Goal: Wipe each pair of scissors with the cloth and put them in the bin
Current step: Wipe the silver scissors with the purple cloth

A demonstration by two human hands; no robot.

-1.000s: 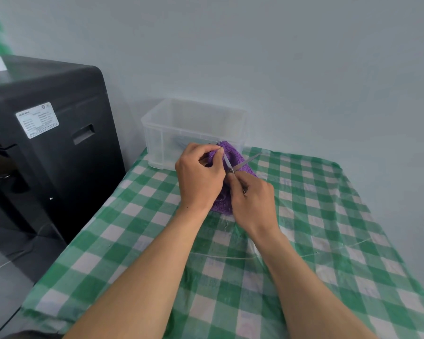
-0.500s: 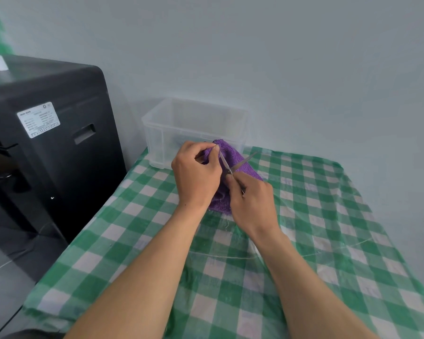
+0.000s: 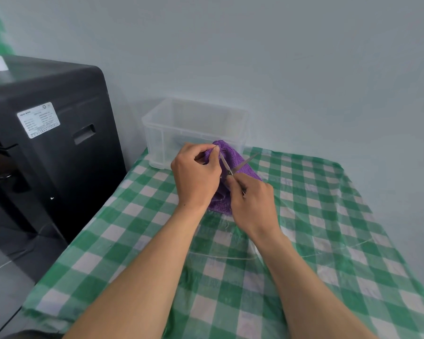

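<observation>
Both forearms come in from the bottom edge over the table (image 3: 328,241), which has a green-and-white check cover. All positions below are relative to the bin (image 3: 194,123).

Right hand (image 3: 252,204): in front of the bin's right front corner, the nearer of the two hands. Fingers are curled round the handles of the scissors (image 3: 229,172); the handles themselves are hidden in the fist.

Scissors: metal, blades spread in a V, pivot just above the right hand's knuckles. One blade points up-left to the other hand's thumb tip. The other points up-right, free, tip over the table just right of the bin's front corner.

Left hand (image 3: 196,177): directly in front of the bin, close beside the right hand. Thumb and forefinger pinch the cloth (image 3: 233,155) at the tip of the up-left blade; the other fingers are curled.

Cloth: purple, behind the scissors, running down between both hands towards the table in front of the bin. Its top edge overlaps the bin's front wall in view; can't tell if they touch.

Bin: clear plastic, open top, at the table's far left corner. Dim darker shapes show through its front wall, can't tell what.

Black cabinet (image 3: 47,155): left of the bin, off the table, white label (image 3: 38,119) on its side. A plain pale wall (image 3: 279,69) is behind the bin.
</observation>
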